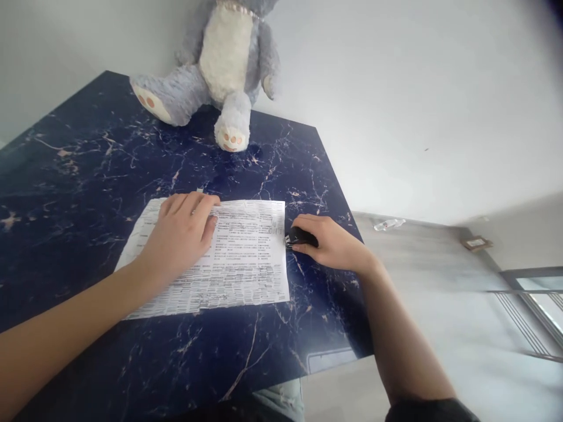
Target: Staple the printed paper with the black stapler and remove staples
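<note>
A printed sheet of paper [246, 258], covered in dense small text, lies flat on the dark blue marbled table. My left hand [187, 234] rests palm down on its left half, fingers stretched toward the top edge. At the right edge of the paper, my right hand [328, 239] is wrapped around a black stapler [302, 237]. The stapler's front end points left and meets or nearly meets the paper's edge; whether the paper is between its jaws cannot be made out. Part of the stapler is hidden in my palm.
A grey and white plush bear [224, 64] sits at the back of the table [105, 152]. The table's right edge drops to a pale floor [417, 281]. On that floor lie a clear plastic bottle [389, 224] and a small brown box [477, 242].
</note>
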The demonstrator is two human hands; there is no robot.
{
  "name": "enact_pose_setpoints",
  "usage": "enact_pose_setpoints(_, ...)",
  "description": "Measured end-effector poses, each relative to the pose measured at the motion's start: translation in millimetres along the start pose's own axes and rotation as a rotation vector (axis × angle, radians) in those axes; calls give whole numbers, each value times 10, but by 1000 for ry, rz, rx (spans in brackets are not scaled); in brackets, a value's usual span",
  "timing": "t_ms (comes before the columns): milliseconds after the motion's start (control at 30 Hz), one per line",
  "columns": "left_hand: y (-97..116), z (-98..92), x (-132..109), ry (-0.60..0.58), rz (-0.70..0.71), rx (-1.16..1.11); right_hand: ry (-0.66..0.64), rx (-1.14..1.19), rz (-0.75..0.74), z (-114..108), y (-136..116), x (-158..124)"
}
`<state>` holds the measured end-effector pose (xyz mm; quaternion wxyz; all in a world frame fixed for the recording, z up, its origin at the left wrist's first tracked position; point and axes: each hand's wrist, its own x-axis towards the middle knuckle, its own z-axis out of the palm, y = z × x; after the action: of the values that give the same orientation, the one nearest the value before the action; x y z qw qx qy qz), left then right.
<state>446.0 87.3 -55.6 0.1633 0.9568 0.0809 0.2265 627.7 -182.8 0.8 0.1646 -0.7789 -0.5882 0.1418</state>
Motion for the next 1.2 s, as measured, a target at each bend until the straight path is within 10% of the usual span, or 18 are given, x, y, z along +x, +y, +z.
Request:
enact_pose_setpoints(300,347,130,-225,-394,199,-224,35,-23,34,43,-37,15)
enact_pose_setpoints(1200,583,320,-365,-314,264,-258,236,-189,284,344,-414,207)
